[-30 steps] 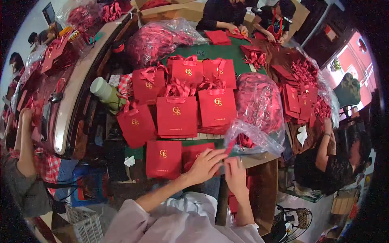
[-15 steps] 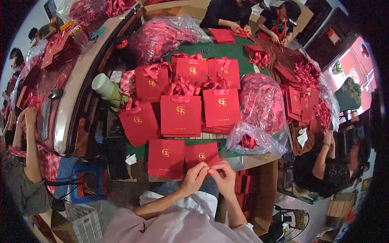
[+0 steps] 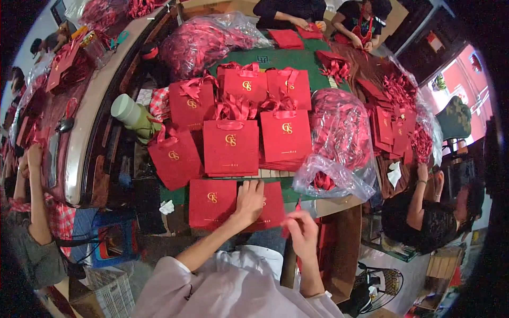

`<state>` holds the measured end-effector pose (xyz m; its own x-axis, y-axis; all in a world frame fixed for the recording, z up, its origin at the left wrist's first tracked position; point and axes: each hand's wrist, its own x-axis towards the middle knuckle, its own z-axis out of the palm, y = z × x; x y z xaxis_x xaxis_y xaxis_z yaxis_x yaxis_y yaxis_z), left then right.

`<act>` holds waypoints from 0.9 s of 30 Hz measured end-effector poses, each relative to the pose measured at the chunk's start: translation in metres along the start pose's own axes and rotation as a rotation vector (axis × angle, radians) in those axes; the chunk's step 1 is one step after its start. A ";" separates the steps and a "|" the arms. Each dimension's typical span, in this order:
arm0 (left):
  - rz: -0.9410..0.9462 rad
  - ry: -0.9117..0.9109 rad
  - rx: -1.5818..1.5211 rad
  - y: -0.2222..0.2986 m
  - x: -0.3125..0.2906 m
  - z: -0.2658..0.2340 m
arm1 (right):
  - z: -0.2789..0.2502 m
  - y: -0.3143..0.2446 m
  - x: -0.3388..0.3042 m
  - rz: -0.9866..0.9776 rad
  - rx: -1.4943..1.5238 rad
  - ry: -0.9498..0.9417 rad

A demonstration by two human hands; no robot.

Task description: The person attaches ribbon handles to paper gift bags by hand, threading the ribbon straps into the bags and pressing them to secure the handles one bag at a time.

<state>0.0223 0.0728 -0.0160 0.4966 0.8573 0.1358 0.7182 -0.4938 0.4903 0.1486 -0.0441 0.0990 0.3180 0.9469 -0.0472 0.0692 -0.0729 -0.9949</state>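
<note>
Two flat red paper bags with gold lettering lie side by side at the table's near edge, a left bag [image 3: 212, 204] and a right bag [image 3: 273, 204]. My left hand [image 3: 250, 202] is on the right bag, its fingers bent together at the bag's upper edge, close to where the two bags meet. Off the right bag's lower right side, my right hand [image 3: 303, 230] is raised, thumb and fingers pinched on a red ribbon [image 3: 287, 225]. The ribbon's ends are blurred.
Stacked red bags with ribbon handles [image 3: 231, 148] stand beyond. A plastic sack of ribbons [image 3: 340, 127] is at right, another sack [image 3: 207, 45] at far left. A green bottle [image 3: 135, 117] lies left. A cardboard box [image 3: 344, 254] is below right. Several people work around.
My left hand has left my right hand and moved up and left onto the right bag. My right hand has shifted slightly right and down with the ribbon.
</note>
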 end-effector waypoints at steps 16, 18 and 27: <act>-0.015 -0.042 -0.399 0.002 0.001 -0.018 | 0.015 0.085 0.042 -0.100 -0.534 0.133; -0.027 -0.049 -0.400 0.003 0.000 -0.019 | 0.015 0.084 0.042 -0.119 -0.534 0.141; -0.058 -0.117 -0.521 0.005 -0.003 -0.025 | 0.015 0.073 0.041 -0.001 -0.397 0.170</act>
<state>0.0125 0.0714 0.0078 0.5362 0.8440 0.0136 0.4235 -0.2830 0.8606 0.1527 -0.0065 0.0229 0.4670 0.8843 0.0017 0.4175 -0.2188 -0.8820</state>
